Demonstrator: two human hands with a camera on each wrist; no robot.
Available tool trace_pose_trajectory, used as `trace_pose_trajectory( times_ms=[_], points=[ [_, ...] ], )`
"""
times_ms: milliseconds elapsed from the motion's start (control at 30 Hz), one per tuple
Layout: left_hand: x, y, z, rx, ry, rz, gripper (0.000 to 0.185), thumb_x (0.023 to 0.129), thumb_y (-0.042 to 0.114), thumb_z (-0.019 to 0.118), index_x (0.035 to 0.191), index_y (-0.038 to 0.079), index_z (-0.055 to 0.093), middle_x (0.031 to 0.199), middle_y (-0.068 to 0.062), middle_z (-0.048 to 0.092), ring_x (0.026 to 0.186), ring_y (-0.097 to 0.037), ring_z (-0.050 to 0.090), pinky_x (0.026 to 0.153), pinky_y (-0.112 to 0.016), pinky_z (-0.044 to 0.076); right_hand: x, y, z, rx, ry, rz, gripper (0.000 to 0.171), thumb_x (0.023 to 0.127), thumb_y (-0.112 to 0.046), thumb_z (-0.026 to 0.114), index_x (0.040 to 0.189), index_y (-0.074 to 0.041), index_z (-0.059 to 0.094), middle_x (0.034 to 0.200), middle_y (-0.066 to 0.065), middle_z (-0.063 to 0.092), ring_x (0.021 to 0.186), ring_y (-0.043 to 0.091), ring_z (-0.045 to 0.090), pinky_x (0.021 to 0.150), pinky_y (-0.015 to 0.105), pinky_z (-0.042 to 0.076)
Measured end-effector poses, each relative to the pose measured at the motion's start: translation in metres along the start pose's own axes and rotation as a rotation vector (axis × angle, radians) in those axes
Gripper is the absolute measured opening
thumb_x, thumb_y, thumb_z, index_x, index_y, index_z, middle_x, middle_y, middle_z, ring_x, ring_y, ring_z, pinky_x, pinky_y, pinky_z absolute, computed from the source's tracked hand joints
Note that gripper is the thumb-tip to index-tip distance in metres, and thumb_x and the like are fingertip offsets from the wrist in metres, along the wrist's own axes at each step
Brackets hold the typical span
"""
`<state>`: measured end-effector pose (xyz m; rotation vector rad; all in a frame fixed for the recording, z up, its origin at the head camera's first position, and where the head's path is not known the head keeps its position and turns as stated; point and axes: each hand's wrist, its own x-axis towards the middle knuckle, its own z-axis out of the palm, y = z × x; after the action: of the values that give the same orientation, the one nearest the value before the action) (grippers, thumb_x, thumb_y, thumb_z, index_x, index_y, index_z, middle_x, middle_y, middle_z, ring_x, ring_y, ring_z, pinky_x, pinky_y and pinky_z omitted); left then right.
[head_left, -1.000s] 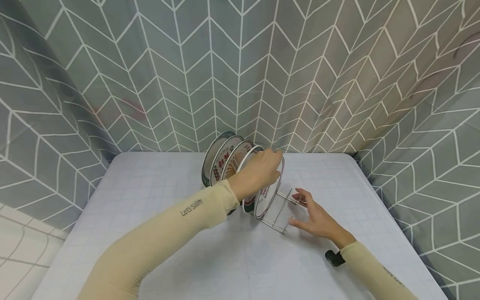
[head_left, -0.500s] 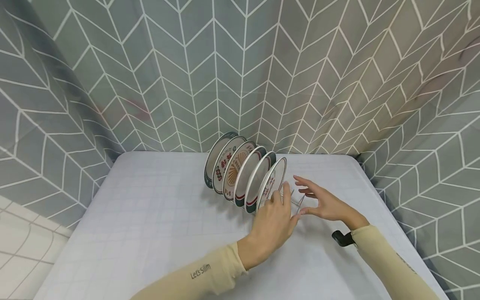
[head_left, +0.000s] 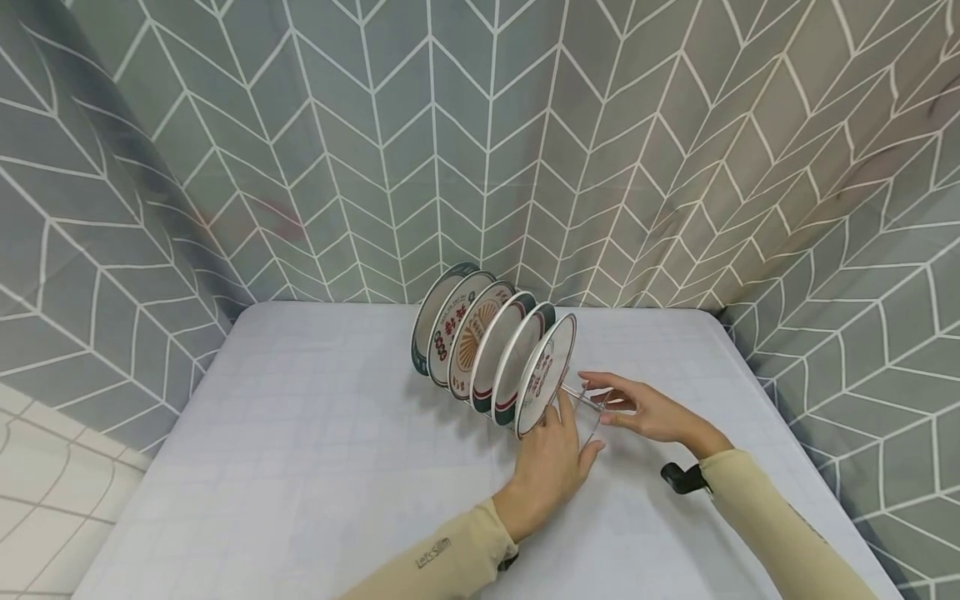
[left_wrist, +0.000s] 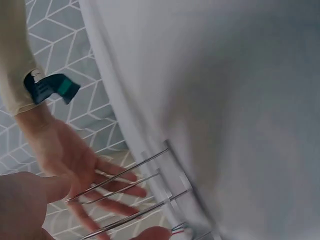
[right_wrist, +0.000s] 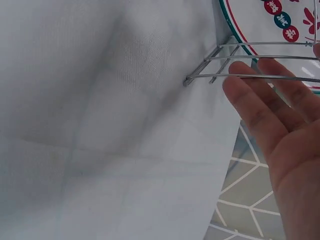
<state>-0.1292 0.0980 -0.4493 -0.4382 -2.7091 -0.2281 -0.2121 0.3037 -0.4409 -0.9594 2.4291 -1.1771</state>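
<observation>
Several round plates with green, red and patterned rims stand on edge, leaning in a row in a wire dish rack [right_wrist: 270, 57]. The rightmost plate [head_left: 547, 377] has red characters on white. My left hand [head_left: 543, 471] is at the rack's near side, its fingertips right at this plate's lower edge and its thumb spread to the right. My right hand [head_left: 648, 412] is at the rack's right end. Its fingers [right_wrist: 257, 112] are extended along the far side of the wires in the right wrist view. The plates hide most of the rack.
The rack stands on a white-clothed table [head_left: 300, 458], nearer the far edge. A grey curtain [head_left: 480, 150] with white zigzag lines hangs behind and at the sides. A black device [head_left: 684, 478] is strapped at the right wrist.
My left hand left the top of the rightmost plate and came down to the rack's near side. My right hand drew back slightly, then came in against the rack's end wires.
</observation>
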Motion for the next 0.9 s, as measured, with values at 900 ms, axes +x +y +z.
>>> trace_pose_trajectory(
  times_ms=[900],
  points=[
    [-0.004,0.016,0.026,0.069,0.023,-0.059,0.066,0.093,0.050,0.060,0.135,0.002,0.042,0.074,-0.003,0.054,0.048,-0.011,0.054,0.039,-0.022,0.040,0.003,0.007,0.005,0.046,0.050,-0.001,0.050,0.089,0.007,0.063,0.136,0.007,0.046,0.133,0.031,0.052,0.111,0.045,0.060,0.094,0.041,0.054]
  ],
)
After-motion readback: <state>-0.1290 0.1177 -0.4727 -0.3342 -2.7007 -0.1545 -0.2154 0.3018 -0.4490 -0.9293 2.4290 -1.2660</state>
